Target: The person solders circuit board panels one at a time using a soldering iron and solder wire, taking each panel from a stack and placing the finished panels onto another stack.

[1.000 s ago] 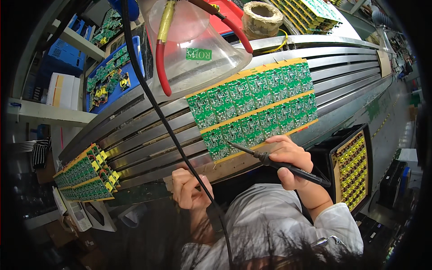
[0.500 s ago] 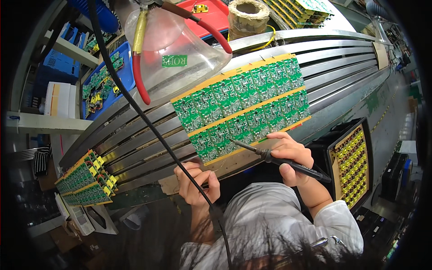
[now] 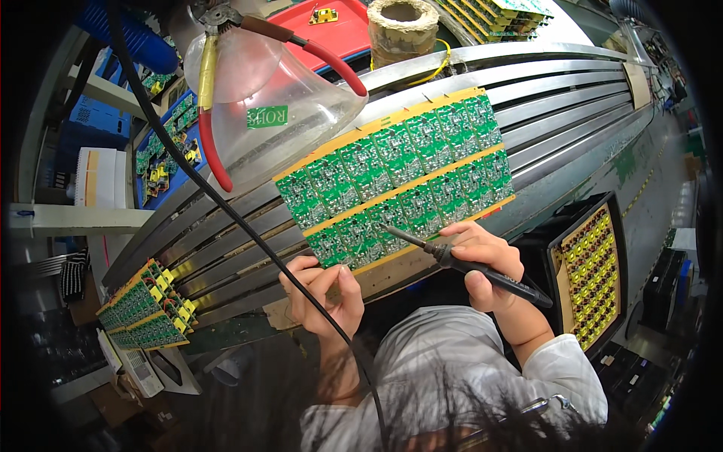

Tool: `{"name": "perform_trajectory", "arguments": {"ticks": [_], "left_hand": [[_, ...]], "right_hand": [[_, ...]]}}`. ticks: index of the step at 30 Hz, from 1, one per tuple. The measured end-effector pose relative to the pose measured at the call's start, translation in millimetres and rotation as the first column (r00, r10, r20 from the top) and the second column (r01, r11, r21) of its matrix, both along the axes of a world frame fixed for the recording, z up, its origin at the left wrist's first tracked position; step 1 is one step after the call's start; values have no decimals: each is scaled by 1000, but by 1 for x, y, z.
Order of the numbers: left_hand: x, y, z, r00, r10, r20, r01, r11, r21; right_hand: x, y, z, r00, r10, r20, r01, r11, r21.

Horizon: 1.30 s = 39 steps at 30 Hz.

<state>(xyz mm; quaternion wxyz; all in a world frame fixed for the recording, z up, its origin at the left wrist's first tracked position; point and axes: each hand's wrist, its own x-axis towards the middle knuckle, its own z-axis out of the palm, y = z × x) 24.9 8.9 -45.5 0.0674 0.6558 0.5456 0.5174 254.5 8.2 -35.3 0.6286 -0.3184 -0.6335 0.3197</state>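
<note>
A large green circuit board panel with yellow-orange strips lies on the metal slats, solder side up. My right hand is closed round the black handle of a soldering iron. The iron's tip points up and left, at or just over the lower row of boards; whether it touches cannot be told. By the panel's lower left edge, my left hand is pinched on a thin solder wire, of which very little shows. A black cable crosses in front of that hand.
Red-handled pliers hang above a clear plastic hood. Behind stand a red tray and a cardboard-coloured roll. Another board panel sits at the left end of the slats. A box of yellow parts stands at right.
My left hand has moved slightly up and left, nearer the panel's edge. The iron's tip has shifted a little left and up. The panel, hood and pliers sit further left in view.
</note>
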Motion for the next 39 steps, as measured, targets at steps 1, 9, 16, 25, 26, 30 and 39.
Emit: {"name": "perform_trajectory", "arguments": {"ticks": [1,9,16,25,26,30,39], "left_hand": [[1,0,1,999,-14,-41,15,1000,15],[14,3,-2,987,-102,-122,108,993,43],[13,-3,-9,985,-96,-142,108,991,79],[15,-20,-19,977,-94,-190,113,989,96],[16,-23,-19,974,-79,-213,100,991,91],[15,-30,-18,958,-29,-285,53,996,77],[-2,-32,-12,952,59,-299,-29,994,105]], "right_hand": [[2,1,0,1000,-9,19,9,1000,4],[26,2,1,992,-69,110,66,997,26],[45,2,-1,989,-133,65,132,991,30],[56,19,-14,962,-271,-32,270,962,-37],[54,18,-14,963,-269,-23,269,963,-19],[45,17,-13,966,-257,1,257,966,34],[5,9,-13,999,-6,-53,9,999,41]]}}
